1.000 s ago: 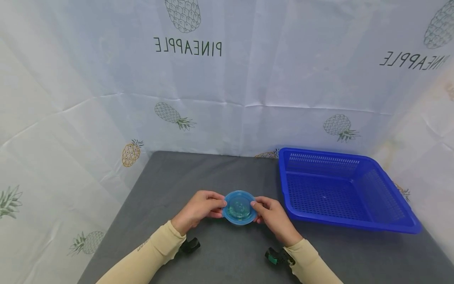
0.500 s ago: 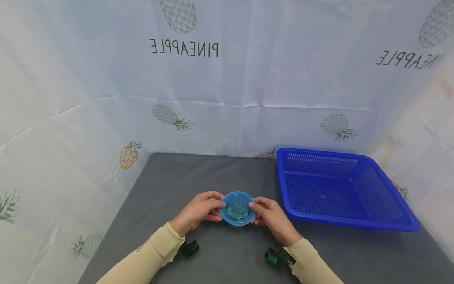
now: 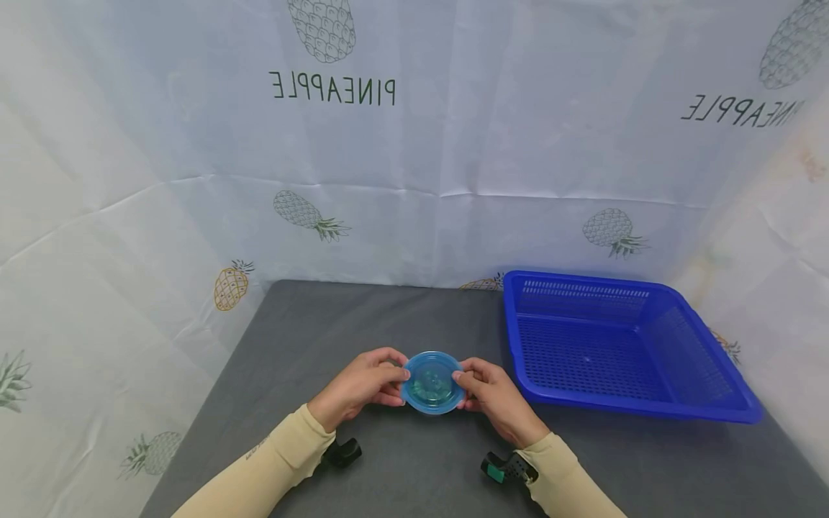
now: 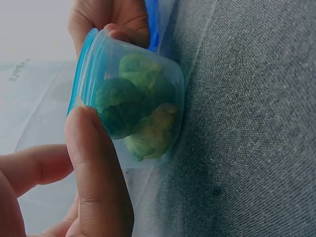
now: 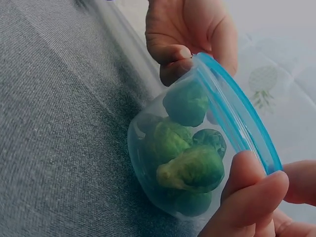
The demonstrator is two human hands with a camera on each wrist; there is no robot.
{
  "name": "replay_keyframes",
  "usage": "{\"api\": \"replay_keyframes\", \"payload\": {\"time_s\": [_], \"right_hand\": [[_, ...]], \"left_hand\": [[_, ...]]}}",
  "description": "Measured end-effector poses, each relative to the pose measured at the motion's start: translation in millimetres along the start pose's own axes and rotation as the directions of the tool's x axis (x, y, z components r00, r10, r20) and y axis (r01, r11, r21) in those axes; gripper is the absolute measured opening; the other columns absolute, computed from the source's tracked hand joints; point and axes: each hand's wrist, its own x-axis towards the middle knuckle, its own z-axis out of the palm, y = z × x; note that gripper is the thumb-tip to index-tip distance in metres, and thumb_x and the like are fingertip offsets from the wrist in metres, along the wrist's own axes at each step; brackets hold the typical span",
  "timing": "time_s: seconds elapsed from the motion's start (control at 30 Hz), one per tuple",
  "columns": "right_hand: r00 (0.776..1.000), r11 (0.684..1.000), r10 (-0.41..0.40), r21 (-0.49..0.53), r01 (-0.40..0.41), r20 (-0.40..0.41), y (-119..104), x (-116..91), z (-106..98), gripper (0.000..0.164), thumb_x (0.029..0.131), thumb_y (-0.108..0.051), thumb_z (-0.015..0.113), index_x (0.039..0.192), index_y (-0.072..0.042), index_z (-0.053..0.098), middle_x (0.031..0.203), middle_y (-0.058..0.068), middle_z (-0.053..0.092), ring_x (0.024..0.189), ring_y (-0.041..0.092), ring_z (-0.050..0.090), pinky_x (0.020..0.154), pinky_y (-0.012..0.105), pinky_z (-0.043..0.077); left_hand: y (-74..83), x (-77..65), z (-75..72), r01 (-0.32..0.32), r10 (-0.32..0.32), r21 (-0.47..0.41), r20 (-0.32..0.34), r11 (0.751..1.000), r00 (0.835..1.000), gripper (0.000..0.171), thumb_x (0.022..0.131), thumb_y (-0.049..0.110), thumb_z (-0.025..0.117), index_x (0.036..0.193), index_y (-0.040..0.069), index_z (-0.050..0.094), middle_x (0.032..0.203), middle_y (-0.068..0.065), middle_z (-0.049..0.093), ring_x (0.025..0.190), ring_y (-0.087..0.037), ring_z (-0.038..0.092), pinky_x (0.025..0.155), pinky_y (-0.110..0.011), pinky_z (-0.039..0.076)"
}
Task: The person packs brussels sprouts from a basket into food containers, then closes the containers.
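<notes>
A small clear plastic food container [image 5: 139, 170] stands on the grey cloth, a round translucent blue lid [image 3: 432, 381] on top. Through its wall show several green Brussels sprouts [image 5: 195, 168]. My left hand [image 3: 364, 381] pinches the lid's rim at the left, thumb on top and fingers below. Opposite it, my right hand [image 3: 499, 396] pinches the right side of the rim in the same way. In the left wrist view the lid [image 4: 83, 69] lies over the tub's mouth, with a fingertip at its edge. The far fingers of each hand are partly hidden by the container.
A large blue perforated plastic basket [image 3: 518, 338] stands at the right of the table [image 3: 388, 309], close to my right hand. A white curtain [image 3: 414, 144] printed with pineapples hangs behind the table and along both sides.
Both hands keep their hold on the lid rim and barely move. The whole head view shifts slightly, so the basket and curtain appear a little further left.
</notes>
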Motion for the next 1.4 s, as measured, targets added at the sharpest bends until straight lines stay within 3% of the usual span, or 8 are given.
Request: {"api": "replay_keyframes", "payload": {"time_s": [0.57,0.83,1.4], "right_hand": [[0.999,1.0,-0.003,-0.018,0.003,-0.041,2.3,0.8,-0.2,0.035,0.109,-0.013,0.065,0.134,0.01,0.06,0.083,0.0,0.064,0.068,0.01,0.066,0.066,0.021,0.059],[0.995,0.994,-0.038,-0.106,0.028,-0.089,-3.6,6.8,4.0,0.036,0.11,-0.02,0.065,0.137,0.004,0.066,0.09,0.006,0.066,0.075,0.012,0.067,0.07,0.022,0.06],[0.985,0.979,-0.05,-0.202,0.016,-0.164,-6.6,15.0,13.4,0.031,0.109,-0.016,0.066,0.137,-0.001,0.07,0.09,0.007,0.068,0.075,0.016,0.065,0.067,0.025,0.059]], "left_hand": [[0.1,2.9,0.0,-0.043,0.044,-0.016,0.046,0.999,0.998,0.032,0.103,0.017,0.075,0.129,0.001,0.065,0.083,-0.004,0.066,0.075,-0.015,0.068,0.079,-0.039,0.07],[-1.1,6.4,-7.7,-0.049,0.049,-0.004,0.015,0.999,0.999,0.034,0.104,0.02,0.073,0.132,0.003,0.065,0.087,-0.005,0.064,0.078,-0.017,0.066,0.082,-0.038,0.07],[2.2,5.2,-11.8,-0.034,0.034,0.001,-0.008,0.999,0.999,0.037,0.104,0.021,0.073,0.135,0.003,0.065,0.089,-0.006,0.065,0.079,-0.017,0.066,0.083,-0.037,0.07]]}}
